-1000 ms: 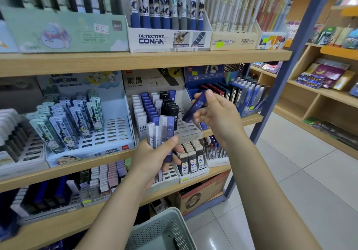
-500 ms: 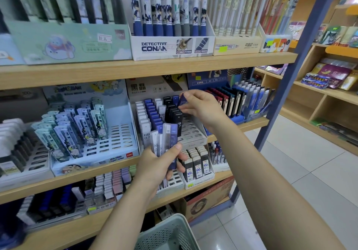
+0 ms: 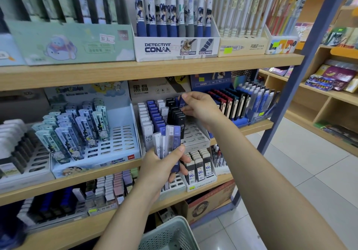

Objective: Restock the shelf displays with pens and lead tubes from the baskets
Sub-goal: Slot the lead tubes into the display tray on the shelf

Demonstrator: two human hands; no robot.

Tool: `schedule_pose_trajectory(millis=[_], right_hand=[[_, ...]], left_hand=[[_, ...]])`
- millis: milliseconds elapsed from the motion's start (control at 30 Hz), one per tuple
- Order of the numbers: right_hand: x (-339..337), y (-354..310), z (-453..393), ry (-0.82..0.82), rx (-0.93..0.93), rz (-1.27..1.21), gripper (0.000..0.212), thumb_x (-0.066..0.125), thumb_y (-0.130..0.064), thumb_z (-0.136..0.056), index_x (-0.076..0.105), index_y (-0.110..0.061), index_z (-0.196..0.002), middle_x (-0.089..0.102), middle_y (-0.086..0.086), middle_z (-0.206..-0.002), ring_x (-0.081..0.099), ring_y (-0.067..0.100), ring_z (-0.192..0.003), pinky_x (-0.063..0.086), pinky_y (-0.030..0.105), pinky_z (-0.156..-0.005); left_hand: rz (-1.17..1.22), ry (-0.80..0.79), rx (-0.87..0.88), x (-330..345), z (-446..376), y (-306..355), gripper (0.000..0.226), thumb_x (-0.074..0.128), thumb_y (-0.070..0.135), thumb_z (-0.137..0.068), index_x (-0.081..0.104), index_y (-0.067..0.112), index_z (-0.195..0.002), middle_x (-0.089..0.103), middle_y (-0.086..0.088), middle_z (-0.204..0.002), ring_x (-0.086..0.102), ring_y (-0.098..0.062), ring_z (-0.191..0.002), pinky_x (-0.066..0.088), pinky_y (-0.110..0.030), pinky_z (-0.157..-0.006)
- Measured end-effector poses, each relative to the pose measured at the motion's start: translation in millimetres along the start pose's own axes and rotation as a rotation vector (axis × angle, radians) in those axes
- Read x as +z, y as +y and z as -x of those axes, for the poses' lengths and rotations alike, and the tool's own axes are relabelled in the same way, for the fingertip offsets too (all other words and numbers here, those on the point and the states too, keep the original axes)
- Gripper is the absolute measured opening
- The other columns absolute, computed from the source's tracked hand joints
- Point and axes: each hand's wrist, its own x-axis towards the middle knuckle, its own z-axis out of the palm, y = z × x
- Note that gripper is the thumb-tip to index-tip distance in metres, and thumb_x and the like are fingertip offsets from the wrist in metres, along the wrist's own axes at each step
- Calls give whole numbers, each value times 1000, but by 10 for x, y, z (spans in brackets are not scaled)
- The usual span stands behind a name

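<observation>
Filling most of the view is a wooden shelf unit (image 3: 147,69) with a blue metal upright (image 3: 302,59) on the right side. Up top, pens are stood in boxes, including a Detective Conan box (image 3: 176,49) and a pale green box (image 3: 71,43) to its left. On the middle shelf a white slotted display tray (image 3: 193,133) is parked, about half filled with rows of white, blue and black lead tubes, with empty slots on its right part. Just left of it a light blue cartoon display (image 3: 116,145) is set, and to the right a dark blue display (image 3: 244,121) of slim cases. Lower down, a small tray of "100" lead packs (image 3: 200,169) can be seen on the next shelf. At the bottom edge the rim of a pale green basket (image 3: 170,234) is caught, with a cardboard box (image 3: 209,203) on the floor behind it.

A fanned bunch of lead tubes (image 3: 170,145), mixed clear and blue, is gripped upright in the left hand (image 3: 160,170), held in front of the tray. One dark blue lead tube (image 3: 182,102) is pinched between thumb and fingertips of the right hand (image 3: 201,108), at the back of the tray next to the black row.
</observation>
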Motion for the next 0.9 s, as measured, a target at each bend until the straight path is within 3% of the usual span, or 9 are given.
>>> schedule_pose_trajectory(millis=[333, 500, 567, 700, 900], right_hand=[[-12, -34, -27, -10, 35, 47, 24, 52, -22, -104, 63, -6, -119, 69, 5, -89, 65, 5, -60, 53, 18, -61], [65, 46, -49, -1, 78, 100, 12, 60, -24, -100, 70, -16, -103, 69, -3, -88, 63, 9, -76, 49, 18, -65], [80, 88, -61, 58, 35, 59, 13, 65, -17, -97, 72, -10, -105, 69, 0, -88, 63, 11, -74, 51, 22, -65], [101, 90, -56, 132, -70, 24, 14, 63, -2, -95, 71, 0, -106, 68, 2, -82, 61, -3, -53, 48, 13, -53], [106, 89, -31, 128, -81, 28, 14, 65, -6, -95, 73, -3, -107, 70, 1, -88, 64, -4, -58, 50, 14, -60]], left_hand=[[-8, -18, 6, -10, -4, -12, 18, 66, 22, -96, 65, 4, -96, 76, -10, -84, 66, -19, -58, 34, -25, -44], [-6, -19, 6, -15, 5, -8, 20, 66, 22, -97, 65, 1, -97, 76, -10, -83, 66, -18, -57, 33, -25, -44], [-4, -18, 5, -19, 5, -5, 20, 66, 22, -96, 65, 2, -96, 76, -9, -82, 66, -18, -57, 34, -25, -44], [0, -21, 5, -29, 4, -6, 18, 66, 22, -96, 66, 4, -95, 76, -9, -83, 66, -18, -58, 34, -25, -45], [17, -21, 19, -34, 2, 1, 14, 66, 21, -96, 66, 7, -94, 76, -10, -82, 66, -18, -58, 34, -26, -45]])
